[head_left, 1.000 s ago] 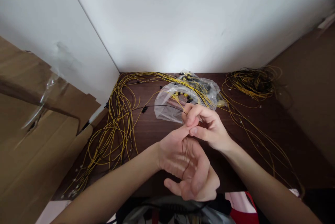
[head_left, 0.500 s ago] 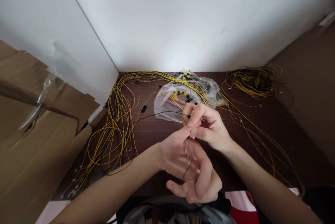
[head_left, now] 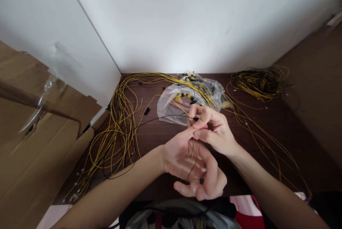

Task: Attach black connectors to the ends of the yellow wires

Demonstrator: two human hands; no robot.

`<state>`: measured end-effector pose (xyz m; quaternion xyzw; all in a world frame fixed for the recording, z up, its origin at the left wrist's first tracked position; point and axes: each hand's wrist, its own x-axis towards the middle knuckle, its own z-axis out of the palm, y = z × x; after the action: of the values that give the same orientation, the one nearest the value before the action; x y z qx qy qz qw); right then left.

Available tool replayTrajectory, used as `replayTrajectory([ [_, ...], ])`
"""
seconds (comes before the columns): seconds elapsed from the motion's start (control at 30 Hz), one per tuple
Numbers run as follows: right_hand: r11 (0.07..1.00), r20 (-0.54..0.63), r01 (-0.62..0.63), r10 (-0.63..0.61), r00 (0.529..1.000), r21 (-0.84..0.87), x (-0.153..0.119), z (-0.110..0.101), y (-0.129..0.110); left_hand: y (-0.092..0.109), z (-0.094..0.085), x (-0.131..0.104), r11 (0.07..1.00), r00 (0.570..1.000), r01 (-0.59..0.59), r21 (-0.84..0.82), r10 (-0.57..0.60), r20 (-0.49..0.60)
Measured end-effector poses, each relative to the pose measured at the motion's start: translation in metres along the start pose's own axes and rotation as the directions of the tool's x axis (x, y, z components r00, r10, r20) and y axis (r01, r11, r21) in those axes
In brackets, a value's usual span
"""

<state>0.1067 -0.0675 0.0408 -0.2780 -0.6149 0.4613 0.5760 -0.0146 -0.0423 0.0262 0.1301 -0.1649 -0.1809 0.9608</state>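
Your right hand [head_left: 200, 129] pinches near the black connector [head_left: 196, 118], wires trailing; your left hand [head_left: 192, 161], loosely curled, touches it, grip unclear.

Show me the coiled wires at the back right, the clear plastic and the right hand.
Coiled wires [head_left: 260, 84]: head view, middle of the coil.
Clear plastic [head_left: 165, 109]: head view, its left part.
Right hand [head_left: 219, 131]: head view, middle of the hand.

Soft glow on the wall [head_left: 181, 43], low at centre; dim, shadowed right side; edges stretched, slightly blurred
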Motion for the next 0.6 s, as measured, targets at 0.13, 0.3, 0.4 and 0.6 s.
replayTrajectory([
  [0.13, 0.990, -0.001, 0.051, -0.051, 0.999, -0.128, 0.002, 0.000, -0.003, 0.000, -0.004, -0.001, 0.999, 1.000, -0.012, -0.041, 0.013, 0.025],
  [0.3, 0.925, -0.053, 0.127, -0.156, 0.986, -0.358, 0.002, 0.001, -0.007, -0.006, -0.011, 0.000, 0.998, 0.997, -0.061, -0.029, 0.060, -0.041],
  [0.4, 0.939, -0.081, 0.106, -0.140, 0.987, -0.327, 0.001, 0.002, -0.007, -0.009, -0.011, 0.002, 0.997, 0.995, -0.082, 0.002, 0.082, -0.050],
  [0.6, 0.996, -0.019, -0.088, 0.088, 0.996, 0.009, 0.000, -0.001, -0.007, -0.004, 0.004, -0.006, 0.984, 0.978, -0.123, 0.129, 0.142, -0.153],
])
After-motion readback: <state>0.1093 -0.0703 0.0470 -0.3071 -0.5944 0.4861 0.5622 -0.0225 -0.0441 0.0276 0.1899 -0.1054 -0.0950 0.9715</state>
